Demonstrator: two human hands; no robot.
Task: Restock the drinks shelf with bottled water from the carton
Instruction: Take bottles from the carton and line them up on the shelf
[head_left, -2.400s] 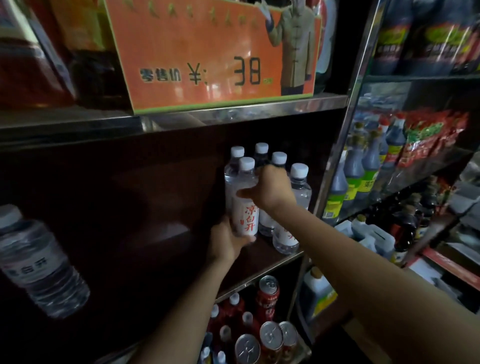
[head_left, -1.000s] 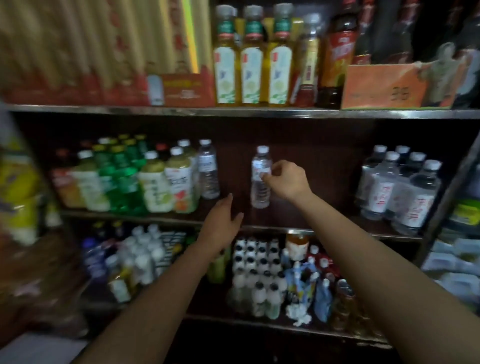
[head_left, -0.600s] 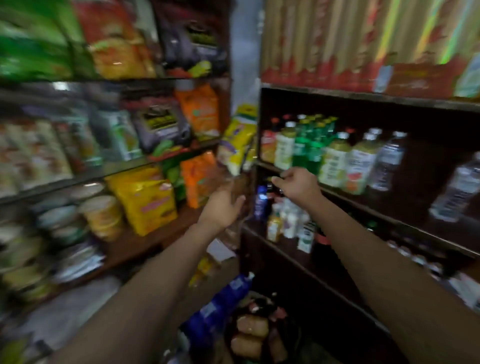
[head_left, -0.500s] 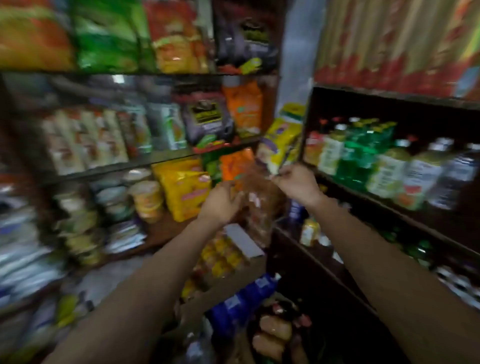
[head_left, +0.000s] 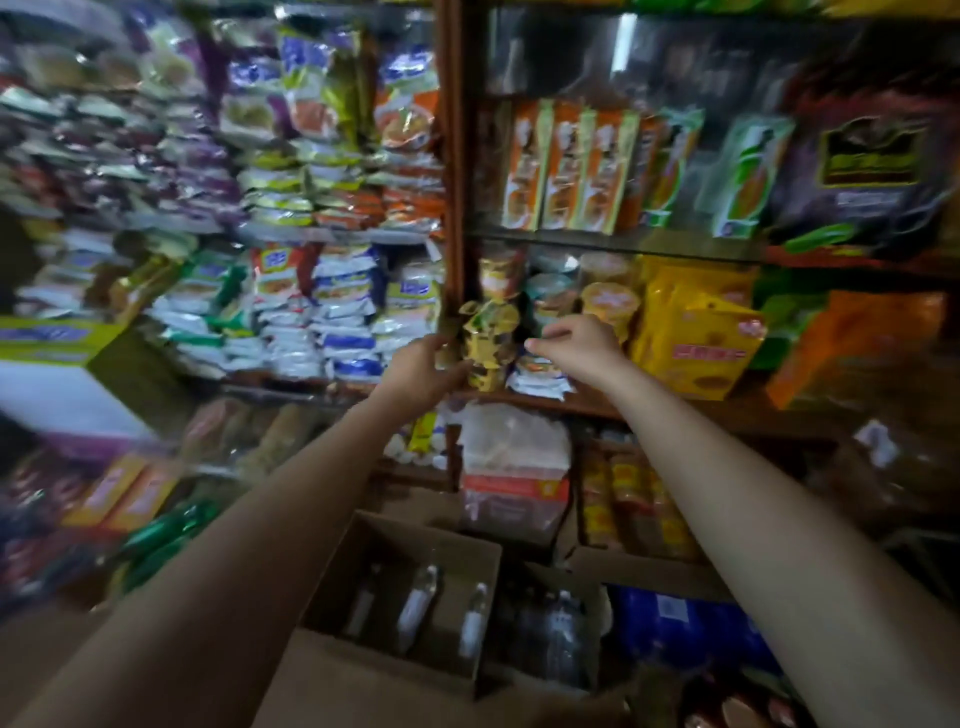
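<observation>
An open cardboard carton (head_left: 363, 670) stands on the floor at the bottom centre. Three water bottles (head_left: 418, 605) lie in it, their caps pointing away from me. More clear bottles (head_left: 561, 629) stand in the dark just right of the carton. Both my arms reach forward above the carton. My left hand (head_left: 421, 371) and my right hand (head_left: 571, 348) are raised in front of a snack shelf, fingers relaxed or loosely curled, holding nothing. The drinks shelf is out of view.
Wooden shelves (head_left: 675, 408) ahead carry cup noodles (head_left: 491, 338), yellow bags (head_left: 696, 343) and orange packets. Stacked noodle packs (head_left: 332, 312) fill the left shelves. A blue pack (head_left: 675, 618) lies right of the carton. A white and yellow box (head_left: 57, 364) sits at the left.
My view has swung left from the drinks shelf to the snack shelves. My right hand let go of the bottle it set on the shelf. The carton has come into view below.
</observation>
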